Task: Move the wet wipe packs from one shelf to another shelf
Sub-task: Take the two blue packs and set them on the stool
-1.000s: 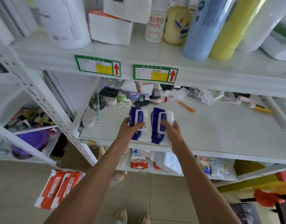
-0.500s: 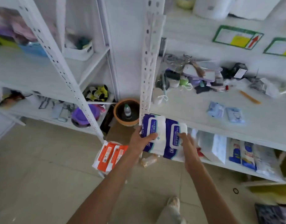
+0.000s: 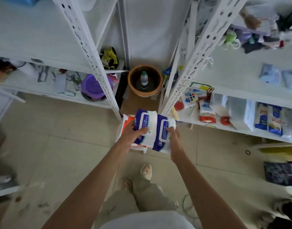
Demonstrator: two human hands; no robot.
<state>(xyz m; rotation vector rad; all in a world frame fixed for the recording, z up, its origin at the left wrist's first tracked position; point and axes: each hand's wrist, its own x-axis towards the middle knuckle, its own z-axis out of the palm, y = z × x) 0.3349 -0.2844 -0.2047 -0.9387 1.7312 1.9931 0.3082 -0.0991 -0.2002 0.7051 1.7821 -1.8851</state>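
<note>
Wet wipe packs, two, blue-and-white (image 3: 154,132), centre of frame above the floor, side by side and pinched at their near edges, left hand (image 3: 131,135) and right hand (image 3: 172,138) each closed on one, apparently for carrying between shelves.

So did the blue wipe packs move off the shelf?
Yes. The two blue wipe packs lay on the right rack's middle shelf; now both hands hold them lower, over the floor.
</note>
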